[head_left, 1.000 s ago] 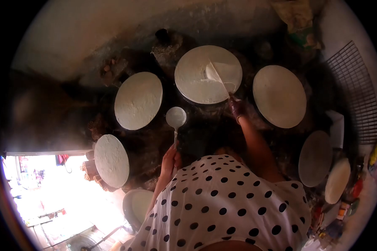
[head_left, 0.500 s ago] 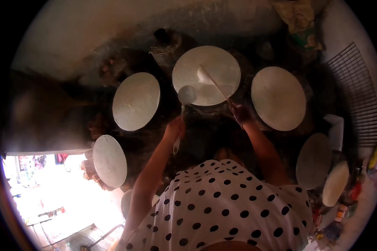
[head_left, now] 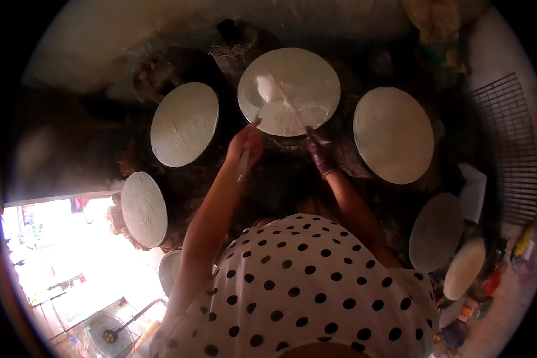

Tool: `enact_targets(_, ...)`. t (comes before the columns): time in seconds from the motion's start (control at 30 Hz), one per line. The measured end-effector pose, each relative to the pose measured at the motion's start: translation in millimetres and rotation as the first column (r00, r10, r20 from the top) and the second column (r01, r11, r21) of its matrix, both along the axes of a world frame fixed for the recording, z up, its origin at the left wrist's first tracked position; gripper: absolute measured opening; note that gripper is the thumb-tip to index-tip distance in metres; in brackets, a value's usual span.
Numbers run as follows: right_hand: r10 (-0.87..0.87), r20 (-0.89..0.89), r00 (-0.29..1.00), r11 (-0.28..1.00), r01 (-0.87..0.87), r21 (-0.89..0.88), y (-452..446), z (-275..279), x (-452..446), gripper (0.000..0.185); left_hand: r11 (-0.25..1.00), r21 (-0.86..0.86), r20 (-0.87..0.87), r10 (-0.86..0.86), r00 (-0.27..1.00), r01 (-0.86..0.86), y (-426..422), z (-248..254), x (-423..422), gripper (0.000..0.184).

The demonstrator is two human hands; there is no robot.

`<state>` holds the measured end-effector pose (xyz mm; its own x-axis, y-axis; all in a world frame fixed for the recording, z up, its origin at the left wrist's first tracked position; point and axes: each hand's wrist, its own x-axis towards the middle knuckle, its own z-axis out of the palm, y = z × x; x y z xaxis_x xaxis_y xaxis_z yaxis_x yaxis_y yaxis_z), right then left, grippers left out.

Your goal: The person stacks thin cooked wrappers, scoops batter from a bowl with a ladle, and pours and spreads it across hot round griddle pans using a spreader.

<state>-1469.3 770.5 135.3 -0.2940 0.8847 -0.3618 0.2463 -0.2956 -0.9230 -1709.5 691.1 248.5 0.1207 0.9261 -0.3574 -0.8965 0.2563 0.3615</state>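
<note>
My left hand (head_left: 246, 146) is closed round the handle of a metal ladle; its bowl lies over the left part of the centre round plate (head_left: 322, 74) and is hard to make out. My right hand (head_left: 320, 154), dark and seemingly gloved, grips a thin stick (head_left: 296, 112) that reaches over the same plate. A white lump (head_left: 267, 88) shows on the plate's left half, near the stick's far end. Pale wet batter covers the plate's surface.
Coated round plates stand at the left (head_left: 185, 125), lower left (head_left: 144, 209) and right (head_left: 394, 136). Two more discs (head_left: 437, 232) (head_left: 464, 268) lean at the lower right. A wire rack (head_left: 510, 143) is against the right wall. A fan (head_left: 110, 335) shows at the lower left.
My left hand has moved up with the ladle, from below the centre plate to over its edge. My right hand has shifted left with the stick. The whole view has shifted slightly.
</note>
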Motion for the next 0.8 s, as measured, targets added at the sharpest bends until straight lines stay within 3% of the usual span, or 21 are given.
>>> enact_targets(0.03, -0.044, 0.026, 0.999, 0.992, 0.041, 0.123, 4, 36, 9, 0.039, 0.987, -0.08, -0.185, 0.123, 0.975, -0.139, -19, 43, 18, 0.033)
enact_targets(0.1, -0.076, 0.204, 0.976, 0.982, 0.039, 0.183, 14, 38, 11, 0.04, 0.961, -0.085, -0.395, 0.208, 0.895, -0.261, -36, 64, 30, 0.034)
enact_targets(0.13, 0.008, 0.367, 0.93, 0.968, -0.099, 0.229, 26, -12, 4, 0.038, 0.958, -0.083, -0.398, 0.219, 0.891, -0.273, -33, 64, 28, 0.034)
enact_targets(0.17, 0.021, 0.364, 0.931, 0.969, -0.108, 0.221, 24, -25, 1, 0.038, 0.965, -0.113, -0.377, 0.18, 0.908, -0.238, -34, 64, 24, 0.035)
enact_targets(0.23, 0.198, 0.32, 0.927, 0.665, -0.367, 0.651, 19, -34, -8, 0.033, 0.964, -0.15, -0.36, 0.152, 0.92, -0.218, -39, 57, 18, 0.035)
enact_targets(0.27, 0.366, 0.287, 0.885, 0.732, -0.464, 0.498, 18, -37, -1, 0.033, 0.969, -0.152, -0.285, 0.143, 0.948, -0.192, -49, 44, 15, 0.035)
enact_targets(0.3, 0.379, 0.283, 0.881, 0.729, -0.473, 0.495, 16, -31, 11, 0.033, 0.975, -0.145, -0.209, 0.137, 0.968, -0.169, -57, 36, 13, 0.035)
enact_targets(0.33, 0.161, 0.19, 0.968, 0.874, -0.229, 0.427, 10, -22, 30, 0.034, 0.971, -0.148, -0.211, 0.155, 0.965, -0.189, -69, 34, 14, 0.035)
enact_targets(0.4, -0.182, 0.263, 0.947, 0.898, 0.051, 0.437, -21, -27, 66, 0.032, 0.96, -0.185, -0.174, 0.179, 0.968, -0.211, -107, 31, 25, 0.035)
enact_targets(0.43, -0.305, 0.377, 0.875, 0.836, 0.056, 0.546, -43, -32, 81, 0.03, 0.956, -0.188, -0.172, 0.195, 0.965, -0.227, -128, 30, 32, 0.035)
enact_targets(0.5, -0.044, 0.544, 0.838, 0.561, -0.429, 0.708, -77, -13, 103, 0.03, 0.929, -0.238, -0.099, 0.268, 0.958, -0.284, -167, 25, 45, 0.034)
enact_targets(0.57, -0.016, 0.487, 0.873, 0.456, -0.427, 0.781, -69, -12, 94, 0.035, 0.904, -0.263, -0.017, 0.344, 0.939, -0.336, -215, 20, 57, 0.034)
enact_targets(0.6, -0.123, 0.516, 0.848, 0.814, -0.212, 0.542, -49, -23, 89, 0.04, 0.876, -0.299, 0.061, 0.412, 0.909, -0.378, -240, 16, 64, 0.034)
enact_targets(0.63, -0.16, 0.547, 0.822, 0.892, -0.116, 0.436, -23, -39, 82, 0.046, 0.871, -0.281, 0.067, 0.437, 0.897, -0.403, -267, 12, 68, 0.034)
enact_targets(0.67, -0.191, 0.583, 0.79, 0.946, -0.011, 0.325, 3, -53, 74, 0.052, 0.857, -0.288, 0.197, 0.49, 0.849, -0.428, -295, 7, 73, 0.032)
enact_targets(0.7, -0.183, 0.582, 0.792, 0.894, -0.111, 0.433, 15, -65, 61, 0.058, 0.84, -0.298, 0.32, 0.536, 0.781, -0.454, -327, 4, 80, 0.03)
enact_targets(0.77, 0.097, 0.716, 0.692, 0.83, -0.453, 0.325, -11, -9, 18, 0.061, 0.803, -0.276, 0.408, 0.596, 0.692, -0.529, -388, 2, 85, 0.031)
enact_targets(0.8, 0.173, 0.649, 0.741, 0.672, -0.571, 0.473, -53, 26, 2, 0.059, 0.778, -0.268, 0.504, 0.616, 0.605, -0.569, -424, -5, 89, 0.031)
